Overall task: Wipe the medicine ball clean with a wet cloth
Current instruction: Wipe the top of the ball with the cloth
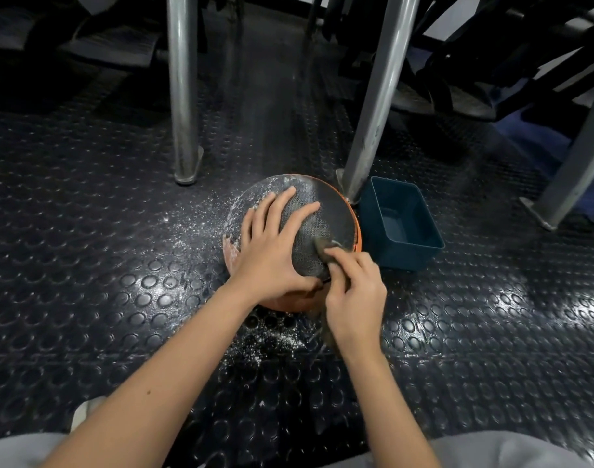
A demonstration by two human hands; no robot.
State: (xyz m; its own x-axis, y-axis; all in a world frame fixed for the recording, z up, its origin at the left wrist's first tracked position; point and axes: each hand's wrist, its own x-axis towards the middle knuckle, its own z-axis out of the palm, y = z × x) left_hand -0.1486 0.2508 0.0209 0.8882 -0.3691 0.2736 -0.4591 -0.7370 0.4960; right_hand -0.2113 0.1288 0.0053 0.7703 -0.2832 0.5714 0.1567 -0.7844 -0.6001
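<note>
Left hand (pixel 272 255) lay flat on the ball (pixel 332 211), right hand (pixel 354 295) pinched the cloth (pixel 324 246) against it; a hard stroke could roll the ball into the tub (pixel 407 256).

The medicine ball (pixel 332 214) sits on the floor (pixel 103 231), mid-scene. The left hand (pixel 272 251) lies spread over its top and near-left side; the right hand (pixel 354 292) is at its near-right side, pressing a cloth (pixel 324 244) against it. A tub (pixel 410 256) stands on the floor just right of the ball. One post (pixel 184 96) rises behind and left of the ball, a second post (pixel 376 96) just behind it, between ball and tub, and a third post (pixel 576 163) far right. Powder (pixel 194 224) lies on the floor left of the ball
</note>
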